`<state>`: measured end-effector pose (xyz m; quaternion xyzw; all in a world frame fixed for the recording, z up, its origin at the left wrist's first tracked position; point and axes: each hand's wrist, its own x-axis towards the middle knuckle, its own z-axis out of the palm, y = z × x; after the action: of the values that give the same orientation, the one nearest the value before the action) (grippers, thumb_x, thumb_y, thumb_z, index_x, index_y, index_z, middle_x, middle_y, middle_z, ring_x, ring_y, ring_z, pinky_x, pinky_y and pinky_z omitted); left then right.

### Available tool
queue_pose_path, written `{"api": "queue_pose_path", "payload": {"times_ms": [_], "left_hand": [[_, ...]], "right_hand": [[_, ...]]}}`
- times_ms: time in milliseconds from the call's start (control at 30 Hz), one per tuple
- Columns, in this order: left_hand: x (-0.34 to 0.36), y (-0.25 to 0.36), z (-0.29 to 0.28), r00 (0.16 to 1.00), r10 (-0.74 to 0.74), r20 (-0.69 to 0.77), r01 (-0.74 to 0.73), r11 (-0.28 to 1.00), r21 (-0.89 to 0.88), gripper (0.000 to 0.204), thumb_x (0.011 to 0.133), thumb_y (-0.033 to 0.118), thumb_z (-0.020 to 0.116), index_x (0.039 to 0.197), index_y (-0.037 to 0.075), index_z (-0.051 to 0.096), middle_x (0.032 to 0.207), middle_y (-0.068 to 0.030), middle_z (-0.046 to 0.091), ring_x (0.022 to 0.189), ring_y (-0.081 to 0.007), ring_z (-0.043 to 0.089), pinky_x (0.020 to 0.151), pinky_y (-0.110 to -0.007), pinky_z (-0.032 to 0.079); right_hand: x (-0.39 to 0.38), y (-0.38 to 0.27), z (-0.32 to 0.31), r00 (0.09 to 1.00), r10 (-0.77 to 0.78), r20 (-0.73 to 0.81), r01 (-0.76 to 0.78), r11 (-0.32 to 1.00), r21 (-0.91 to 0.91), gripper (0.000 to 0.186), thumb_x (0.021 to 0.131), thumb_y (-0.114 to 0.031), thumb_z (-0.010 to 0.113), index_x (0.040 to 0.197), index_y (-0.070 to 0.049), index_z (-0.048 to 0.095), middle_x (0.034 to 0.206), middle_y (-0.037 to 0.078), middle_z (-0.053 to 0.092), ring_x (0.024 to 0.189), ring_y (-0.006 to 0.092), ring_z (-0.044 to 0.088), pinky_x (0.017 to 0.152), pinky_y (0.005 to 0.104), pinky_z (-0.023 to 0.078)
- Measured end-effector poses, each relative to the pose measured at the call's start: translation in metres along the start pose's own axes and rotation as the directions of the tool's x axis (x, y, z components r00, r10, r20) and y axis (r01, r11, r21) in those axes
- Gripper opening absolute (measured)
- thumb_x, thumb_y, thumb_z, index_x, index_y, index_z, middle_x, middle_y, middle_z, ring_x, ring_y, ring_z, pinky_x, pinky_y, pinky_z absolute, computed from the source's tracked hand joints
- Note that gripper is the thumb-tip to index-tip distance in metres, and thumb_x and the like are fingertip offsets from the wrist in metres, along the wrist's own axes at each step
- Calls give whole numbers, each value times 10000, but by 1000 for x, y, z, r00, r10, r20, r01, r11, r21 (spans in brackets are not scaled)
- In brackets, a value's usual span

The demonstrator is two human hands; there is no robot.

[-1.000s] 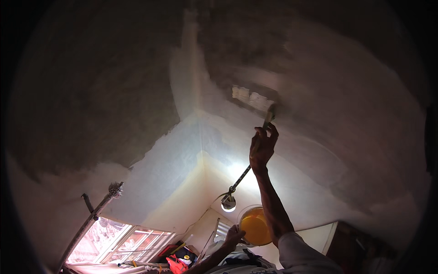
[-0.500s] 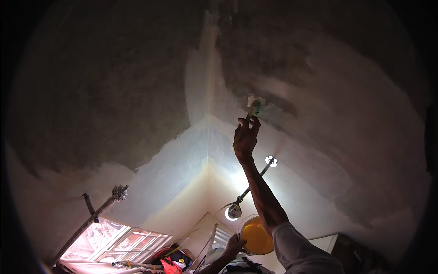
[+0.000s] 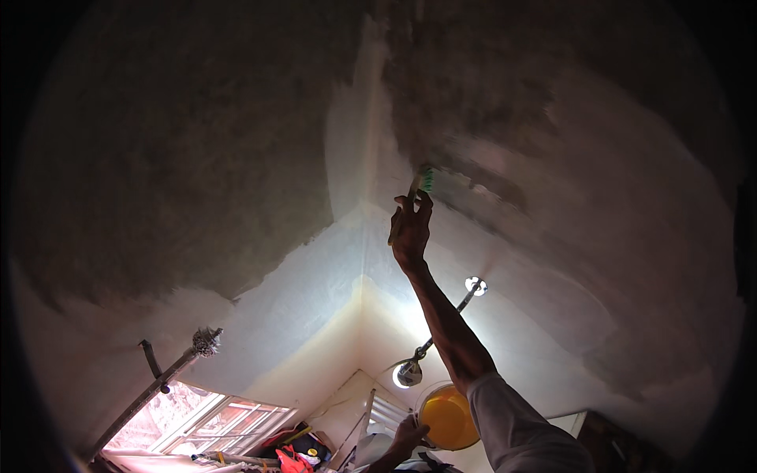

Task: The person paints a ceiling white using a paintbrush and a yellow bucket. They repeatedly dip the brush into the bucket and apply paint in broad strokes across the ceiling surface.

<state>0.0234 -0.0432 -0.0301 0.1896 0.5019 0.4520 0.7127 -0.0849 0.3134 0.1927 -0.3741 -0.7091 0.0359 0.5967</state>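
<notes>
My right hand (image 3: 409,235) is raised high near the middle of the view, its fingers wrapped round the handle of a paint brush (image 3: 426,180) with green bristles. The bristle end is against the wall (image 3: 481,162), at a dark streaky patch just right of the pale corner line. Low down, my left hand (image 3: 410,436) grips a bucket (image 3: 449,418) at its left rim. Yellow-orange shows across the bucket's round face; how full it is I cannot tell.
A lit lamp (image 3: 408,374) hangs from a rod beside my right forearm. At lower left, a curtain rod (image 3: 150,390) with a knobbed finial crosses above a window (image 3: 229,426). A red cloth (image 3: 293,459) lies among clutter below.
My right hand has moved left and slightly down with the brush, leaving a pale smear along the dark patch. The bucket has shifted slightly right and down in view.
</notes>
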Motion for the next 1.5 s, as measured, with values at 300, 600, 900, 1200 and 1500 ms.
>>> {"api": "queue_pose_path", "payload": {"times_ms": [300,600,900,1200,1500], "left_hand": [[-9,1,-4,1000,16,-7,-17,1000,-14,399,817,11,593,1175,-91,449,1016,-177,597,851,-294,663,627,-410,618],[2,-44,-14,981,196,-15,-195,960,-203,431,823,257,668,1086,-41,503,897,-139,604,707,-252,641,524,-374,584],[-4,-37,-23,984,178,-9,-174,947,-269,507,799,302,706,1113,-51,522,885,-156,632,684,-266,644,526,-389,584],[1,-34,-24,983,180,24,-170,958,-230,455,817,242,680,1122,-39,493,951,-168,596,770,-298,641,542,-412,589],[8,-59,-31,975,219,49,-200,949,-244,559,791,424,730,1091,-16,559,906,-130,655,751,-230,654,569,-370,579]], "right_hand": [[11,1,44,996,-85,20,86,995,-52,239,830,-8,596,1050,-97,582,1241,147,407,1081,312,519,719,370,554],[27,1,86,989,-136,61,133,990,51,251,834,-6,578,1069,-94,577,1222,133,404,1024,279,516,715,366,531],[44,6,102,979,-190,76,172,964,202,240,824,14,598,1027,-113,586,1203,121,428,920,269,573,734,372,519],[45,25,83,974,-226,-15,222,939,264,220,827,-10,605,1015,-122,579,1199,106,447,915,265,591,694,383,537],[15,-1,69,990,-139,-34,143,969,202,200,831,15,589,996,-97,587,1194,134,491,919,270,598,713,378,527]]}}
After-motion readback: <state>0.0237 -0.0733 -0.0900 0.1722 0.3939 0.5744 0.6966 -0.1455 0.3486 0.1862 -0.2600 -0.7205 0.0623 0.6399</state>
